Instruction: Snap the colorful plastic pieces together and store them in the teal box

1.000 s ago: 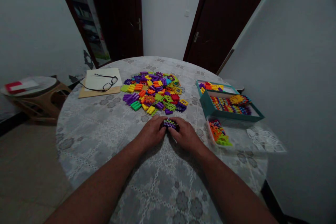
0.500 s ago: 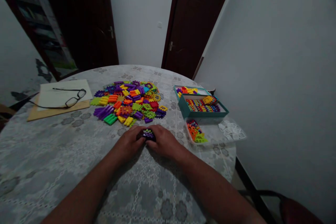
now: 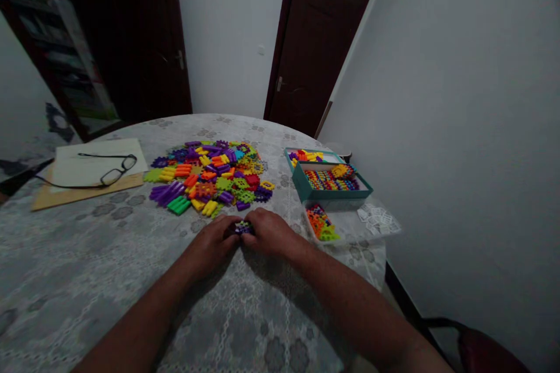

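Observation:
Between my two hands is a small purple and light green toothed plastic building piece, partly covered by the fingers. My left hand is closed on its left side, thumb toward me. From the right, my right hand grips the same piece with thumb and fingers. Just beyond the hands lies a wide heap of plastic building pieces in purple, yellow, orange, green and red, some toothed squares and some ribbed tubes.
A teal box of colourful pieces stands at the right, beside a clear plastic tray and white paper bits. Eyeglasses lie on papers at the left. Patterned cloth covers the round table.
The view has tilted up slightly and more of the wall clock shows. Both hands stay on the piece, which appears slightly turned between the fingers.

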### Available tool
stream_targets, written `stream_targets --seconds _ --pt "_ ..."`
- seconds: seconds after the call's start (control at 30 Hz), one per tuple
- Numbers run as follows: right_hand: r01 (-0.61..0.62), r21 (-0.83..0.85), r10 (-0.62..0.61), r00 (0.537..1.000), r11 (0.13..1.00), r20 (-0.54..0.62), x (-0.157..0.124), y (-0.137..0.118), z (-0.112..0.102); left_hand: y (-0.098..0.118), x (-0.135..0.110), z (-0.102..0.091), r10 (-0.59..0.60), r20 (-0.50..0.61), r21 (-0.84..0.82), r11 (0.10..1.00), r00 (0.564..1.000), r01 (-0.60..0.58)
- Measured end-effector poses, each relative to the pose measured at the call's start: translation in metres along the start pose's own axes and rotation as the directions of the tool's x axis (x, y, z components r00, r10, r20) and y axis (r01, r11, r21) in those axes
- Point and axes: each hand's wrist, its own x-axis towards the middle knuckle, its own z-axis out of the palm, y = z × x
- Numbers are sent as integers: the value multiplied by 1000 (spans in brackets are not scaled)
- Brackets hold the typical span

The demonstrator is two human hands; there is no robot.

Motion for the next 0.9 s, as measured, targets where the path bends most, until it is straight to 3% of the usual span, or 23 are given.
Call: stream_targets --seconds 0.1,0.2,0.3,0.37,0.47,0.53,0.63,0.77,0.9 --pt "4 38 -3 1000 999 -11 -2 2 -4 3 -1 0 -35 -20 -59 998 999 34" --pt "-50 201 58 998 978 -37 -10 12 -16 7 -1 0 -80 -39 -117 990 996 75" --pt "-119 407 156 986 906 -59 -18 43 -48 7 -1 -1 -104 -55 -117 988 993 97" --pt "-166 462 248 961 871 -123 -20 78 -80 5 0 -2 -102 -52 -95 991 993 97" --pt "-281 467 436 860 839 -266 -16 145 -131 5 -1 -2 -81 -48 -52 996 996 78" --pt "-473 464 638 704 748 -311 -10 188 -158 6 -1 -2 -70 -45 -20 997 997 69" --pt "-592 449 741 574 669 -348 -2 240 -178 9 -2 -3 -85 -31 11 996 996 86" --pt "-681 402 791 506 611 -345 7 280 -175 14 -3 -5 -123 -20 18 992 992 124" --pt "-751 309 806 491 584 -330 16 300 -163 17 -4 -7 -135 5 34 990 991 135"
